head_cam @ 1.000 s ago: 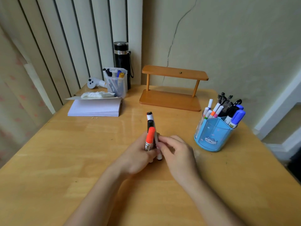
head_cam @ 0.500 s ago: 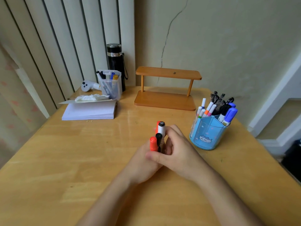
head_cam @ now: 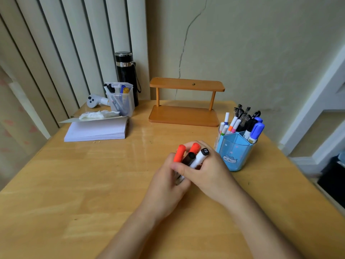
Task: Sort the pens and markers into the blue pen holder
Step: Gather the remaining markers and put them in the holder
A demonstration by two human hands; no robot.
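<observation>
Markers [head_cam: 190, 157], four in a bundle with two orange caps, one black and one white body, stand between both hands at the worktop's [head_cam: 93, 184] centre. The step in hand seems to be gathering them. Left hand [head_cam: 168, 186] is closed around the lower bodies; right hand [head_cam: 207, 171] wraps them from the side. Blue pen holder [head_cam: 234, 154], already crowded, waits at 2 o'clock; next they need lifting and lowering into a free compartment.
</observation>
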